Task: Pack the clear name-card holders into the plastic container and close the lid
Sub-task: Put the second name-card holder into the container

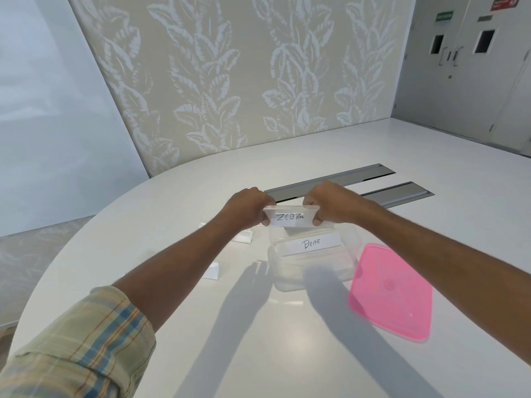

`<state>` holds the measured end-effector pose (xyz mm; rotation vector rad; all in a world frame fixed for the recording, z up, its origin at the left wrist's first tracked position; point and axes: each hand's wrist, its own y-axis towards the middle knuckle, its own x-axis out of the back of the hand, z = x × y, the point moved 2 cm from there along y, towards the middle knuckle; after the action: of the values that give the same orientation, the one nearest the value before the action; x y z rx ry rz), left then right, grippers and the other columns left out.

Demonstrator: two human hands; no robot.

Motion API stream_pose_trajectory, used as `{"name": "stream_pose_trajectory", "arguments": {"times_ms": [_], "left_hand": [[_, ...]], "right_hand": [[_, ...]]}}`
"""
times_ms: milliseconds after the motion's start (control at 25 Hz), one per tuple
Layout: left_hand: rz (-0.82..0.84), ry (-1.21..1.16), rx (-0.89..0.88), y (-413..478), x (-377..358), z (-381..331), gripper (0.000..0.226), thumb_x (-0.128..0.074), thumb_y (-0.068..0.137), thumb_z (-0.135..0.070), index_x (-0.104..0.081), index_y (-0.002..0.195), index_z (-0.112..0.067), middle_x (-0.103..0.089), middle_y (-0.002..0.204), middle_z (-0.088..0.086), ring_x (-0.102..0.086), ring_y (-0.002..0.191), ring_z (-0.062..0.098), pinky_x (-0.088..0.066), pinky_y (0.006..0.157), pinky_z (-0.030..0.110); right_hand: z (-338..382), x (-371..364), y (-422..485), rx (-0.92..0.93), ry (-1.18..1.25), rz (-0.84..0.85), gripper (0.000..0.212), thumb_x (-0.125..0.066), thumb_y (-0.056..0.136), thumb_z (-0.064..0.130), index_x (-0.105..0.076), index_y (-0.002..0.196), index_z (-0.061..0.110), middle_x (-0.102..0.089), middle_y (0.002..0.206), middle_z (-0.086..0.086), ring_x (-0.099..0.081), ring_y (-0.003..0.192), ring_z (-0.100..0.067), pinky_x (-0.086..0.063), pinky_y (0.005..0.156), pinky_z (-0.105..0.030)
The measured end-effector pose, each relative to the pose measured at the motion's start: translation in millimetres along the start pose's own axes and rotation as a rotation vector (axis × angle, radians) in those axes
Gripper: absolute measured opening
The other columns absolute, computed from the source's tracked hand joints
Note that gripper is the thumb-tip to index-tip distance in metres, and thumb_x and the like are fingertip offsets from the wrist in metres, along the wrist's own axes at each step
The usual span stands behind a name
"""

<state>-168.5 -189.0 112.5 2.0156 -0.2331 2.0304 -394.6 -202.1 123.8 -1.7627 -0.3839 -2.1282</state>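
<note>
Clear ZEBRA holder (290, 218) pinched endwise between left hand (250, 206) and right hand (333, 203), arms outstretched.

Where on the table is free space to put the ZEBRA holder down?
The table is bare along its near edge, below the clear container and left of the pink lid. It is crowded left of the container, where two more holders stand, and inside it, where the BEAR holder sits.
</note>
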Motion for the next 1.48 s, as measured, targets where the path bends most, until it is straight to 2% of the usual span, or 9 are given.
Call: {"name": "stream_pose_trajectory", "arguments": {"times_ms": [240,400,480,640,760,880,1120,1320,1480], "left_hand": [[0.018,0.061,-0.011,19,-21,-34,0.046,-0.08,0.085,-0.033,-0.071,0.131,-0.029,-0.072,0.123,0.004,-0.065,0.118,0.029,-0.046,0.081,0.033],[0.079,0.04,0.008,26,-38,-46,0.046,-0.082,0.085,-0.037,-0.071,0.128,-0.025,-0.069,0.121,0.008,-0.065,0.116,0.032,-0.04,0.077,0.031],[0.123,0.041,0.018,28,-45,-49,0.044,-0.083,0.083,-0.038,-0.072,0.122,-0.021,-0.067,0.116,0.009,-0.065,0.112,0.033,-0.041,0.075,0.032],[0.185,0.06,0.001,30,-63,-53,0.043,-0.087,0.08,-0.04,-0.072,0.113,-0.017,-0.057,0.1,0.005,-0.066,0.103,0.033,-0.042,0.071,0.033],[0.236,0.06,-0.014,32,-78,-55,0.053,-0.087,0.08,-0.042,-0.071,0.126,-0.02,-0.067,0.116,0.006,-0.068,0.107,0.031,-0.043,0.073,0.032],[0.289,0.097,-0.053,34,-90,-59,0.047,-0.084,0.084,-0.035,-0.072,0.126,-0.02,-0.069,0.122,0.007,-0.069,0.108,0.032,-0.051,0.078,0.034],[0.331,0.125,-0.097,40,-106,-60,0.031,-0.08,0.084,-0.029,-0.076,0.113,-0.019,-0.071,0.115,0.008,-0.07,0.105,0.032,-0.058,0.08,0.036],[0.343,0.155,-0.131,48,-117,-59,0.027,-0.085,0.08,-0.036,-0.075,0.099,-0.02,-0.069,0.107,0.003,-0.07,0.1,0.03,-0.044,0.067,0.03],[0.334,0.152,-0.145,51,-123,-58,0.025,-0.084,0.082,-0.035,-0.075,0.102,-0.024,-0.064,0.097,-0.001,-0.07,0.098,0.029,-0.044,0.068,0.031]], "right_hand": [[-41,-9,-3,-0.018,0.013,0.027,0.047,-0.088,0.072,0.006,-0.075,0.116,0.017,-0.072,0.109,-0.006,-0.067,0.095,-0.028,-0.056,0.077,-0.037],[-60,-24,3,0.0,0.003,0.07,0.05,-0.087,0.074,0.005,-0.072,0.119,0.017,-0.069,0.112,-0.006,-0.059,0.086,-0.022,-0.038,0.058,-0.026],[-66,-34,6,0.011,0.003,0.098,0.047,-0.086,0.074,0.004,-0.073,0.117,0.019,-0.07,0.112,-0.006,-0.061,0.083,-0.022,-0.043,0.058,-0.027],[-71,-54,15,0.042,-0.036,0.151,0.05,-0.087,0.075,0.006,-0.071,0.121,0.017,-0.07,0.118,-0.008,-0.068,0.1,-0.029,-0.057,0.082,-0.038],[-72,-69,22,0.081,-0.076,0.216,0.055,-0.088,0.076,0.007,-0.069,0.128,0.014,-0.069,0.122,-0.009,-0.066,0.11,-0.029,-0.055,0.088,-0.037],[-74,-84,24,0.108,-0.089,0.257,0.05,-0.086,0.078,0.005,-0.071,0.125,0.012,-0.071,0.121,-0.009,-0.068,0.106,-0.027,-0.058,0.088,-0.039],[-76,-96,28,0.152,-0.09,0.281,0.05,-0.088,0.076,0.006,-0.073,0.124,0.009,-0.074,0.119,-0.008,-0.068,0.11,-0.024,-0.056,0.093,-0.035],[-77,-100,30,0.146,-0.061,0.338,0.051,-0.092,0.072,0.005,-0.075,0.12,0.007,-0.076,0.115,-0.009,-0.07,0.108,-0.025,-0.057,0.095,-0.036],[-80,-103,31,0.12,-0.031,0.36,0.046,-0.092,0.072,0.002,-0.076,0.115,0.008,-0.077,0.11,-0.008,-0.071,0.103,-0.026,-0.059,0.093,-0.039]]}}
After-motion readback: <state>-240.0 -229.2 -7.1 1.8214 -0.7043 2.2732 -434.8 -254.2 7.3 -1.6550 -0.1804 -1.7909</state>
